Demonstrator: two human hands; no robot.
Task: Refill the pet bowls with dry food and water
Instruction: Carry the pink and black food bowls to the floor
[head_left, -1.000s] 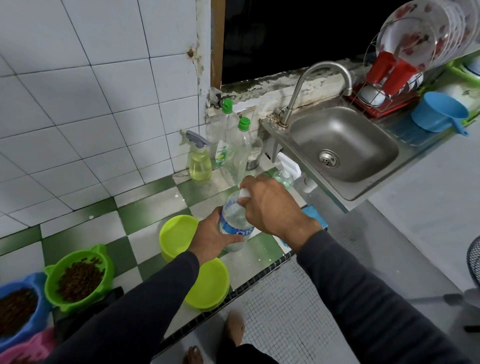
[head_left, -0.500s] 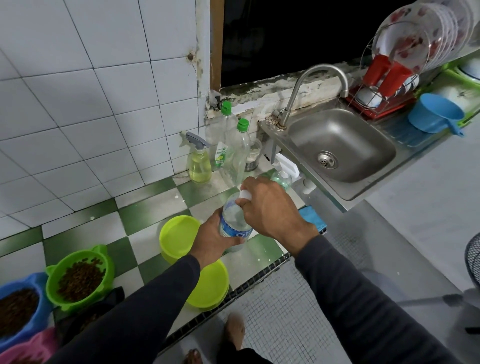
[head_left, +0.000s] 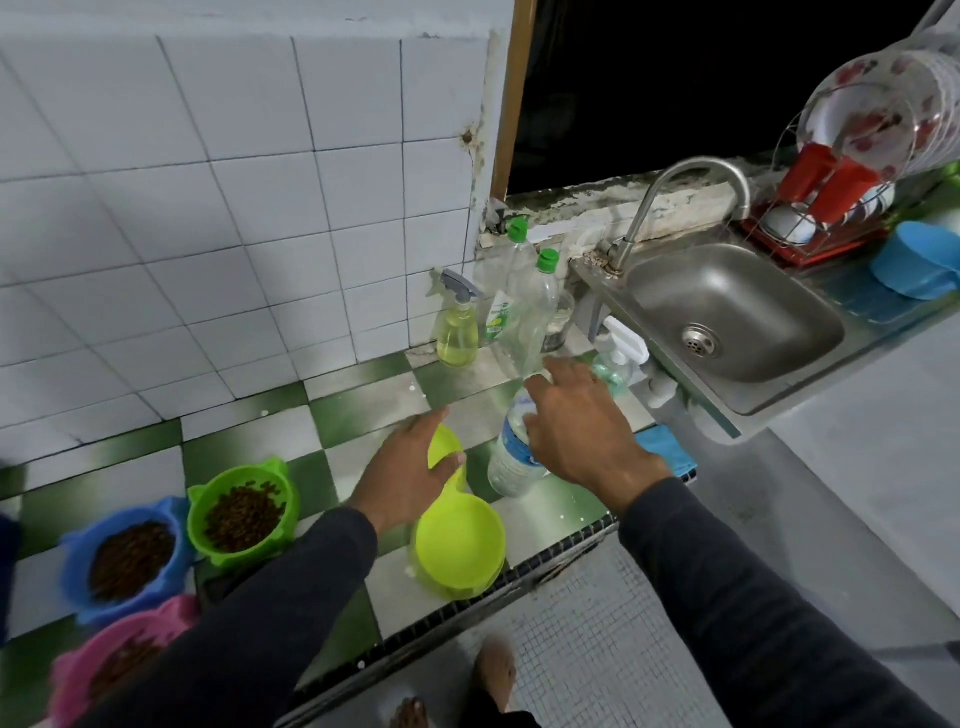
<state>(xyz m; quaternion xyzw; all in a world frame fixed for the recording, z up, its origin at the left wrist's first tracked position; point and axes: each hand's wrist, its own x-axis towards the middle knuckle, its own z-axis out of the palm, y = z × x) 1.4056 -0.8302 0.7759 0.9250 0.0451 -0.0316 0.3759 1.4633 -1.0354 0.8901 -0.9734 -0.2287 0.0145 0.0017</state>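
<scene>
The left hand reaches forward over the checkered surface with fingers straight and spread, released, lying over the rear of two yellow-green bowls; whether it touches that bowl cannot be told. The right hand hovers over the top of the water bottle, fingers loosely extended; the bottle's neck and cap are hidden behind it, so whether the fingers pinch anything there cannot be told. The bottle stands upright on the surface near its front edge, just right of the bowls.

Toward the left end of the surface sit a green bowl and a blue bowl, both holding dry food, and a pink bowl partly covered by the left sleeve and cut off by the frame. A spray bottle and two green-capped bottles stand at the back, by the wall, beside the sink.

A second ago the left hand gripped the bottle's body and the right hand closed on its cap; now the left hand has let go and moved to the bowls, and the right hand has opened.
</scene>
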